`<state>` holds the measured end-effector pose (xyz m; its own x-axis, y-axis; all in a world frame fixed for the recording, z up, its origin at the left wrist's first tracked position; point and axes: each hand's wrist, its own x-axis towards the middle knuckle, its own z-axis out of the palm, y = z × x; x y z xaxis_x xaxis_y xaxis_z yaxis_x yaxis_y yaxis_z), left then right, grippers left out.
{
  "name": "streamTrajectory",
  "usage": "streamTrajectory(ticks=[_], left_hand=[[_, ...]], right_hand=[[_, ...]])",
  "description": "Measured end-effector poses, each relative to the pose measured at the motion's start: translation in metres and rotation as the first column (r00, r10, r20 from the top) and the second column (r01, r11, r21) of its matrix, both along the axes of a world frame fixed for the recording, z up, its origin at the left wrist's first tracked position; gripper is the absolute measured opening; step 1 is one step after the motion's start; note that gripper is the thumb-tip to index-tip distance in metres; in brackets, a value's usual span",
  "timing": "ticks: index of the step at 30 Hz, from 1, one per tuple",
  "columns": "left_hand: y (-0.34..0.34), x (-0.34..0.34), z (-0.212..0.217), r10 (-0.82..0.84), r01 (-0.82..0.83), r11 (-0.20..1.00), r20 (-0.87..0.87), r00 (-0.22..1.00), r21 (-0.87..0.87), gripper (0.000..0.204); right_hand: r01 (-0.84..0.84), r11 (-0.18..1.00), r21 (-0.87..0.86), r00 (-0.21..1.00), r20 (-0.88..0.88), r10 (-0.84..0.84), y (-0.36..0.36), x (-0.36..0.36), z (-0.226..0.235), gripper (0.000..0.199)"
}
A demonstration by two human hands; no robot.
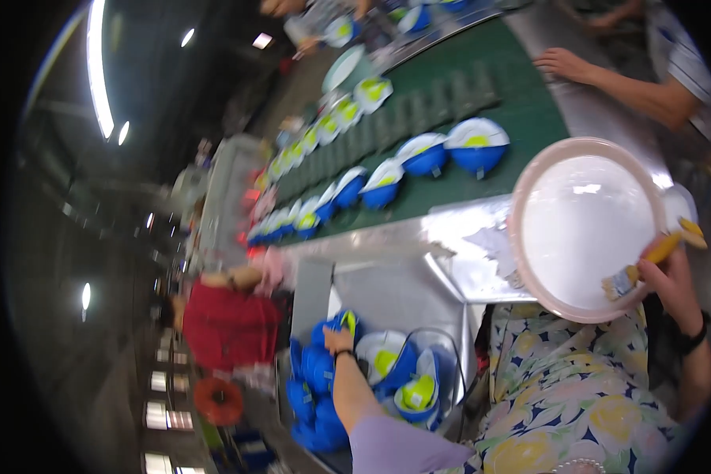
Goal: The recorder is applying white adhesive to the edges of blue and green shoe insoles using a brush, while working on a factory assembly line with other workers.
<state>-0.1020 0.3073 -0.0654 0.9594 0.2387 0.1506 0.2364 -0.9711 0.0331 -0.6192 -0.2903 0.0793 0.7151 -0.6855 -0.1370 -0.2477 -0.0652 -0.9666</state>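
Observation:
My right hand [671,280] grips a brush [632,270] with a yellow handle and pale bristles. The bristles hang over the right side of a white basin [584,213] with a pinkish rim. On the left, my left hand [338,340] reaches down into a grey metal bin [387,296]. Its fingers close on a blue cup-shaped piece [347,322] with a yellow-green patch. More blue pieces [316,367] lie heaped beside and below that hand, and a white-lined one [383,355] sits to its right.
A green conveyor belt [521,103] carries rows of blue-and-white pieces [478,146] beyond the bin. One person's arm [632,91] rests at the belt's far right. Another person in red [229,328] stands at the left. A metal ledge [482,229] runs along the belt.

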Motion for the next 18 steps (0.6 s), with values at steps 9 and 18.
streamTrajectory(ticks=[9, 18], left_hand=[[-0.045, -0.027, 0.025, -0.033, 0.020, 0.971, 0.051, 0.998, 0.238, 0.046], [-0.216, -0.076, 0.071, -0.979, 0.960, 0.151, -0.168, 0.112, -0.237, 0.060]], right_hand=[[0.015, 0.996, 0.089, 0.990, 0.135, -0.027, -0.004, 0.029, 0.031, 0.020], [-0.257, 0.910, -0.326, 0.954, 0.065, 0.293, 0.010, 0.105, 0.011, 0.027]])
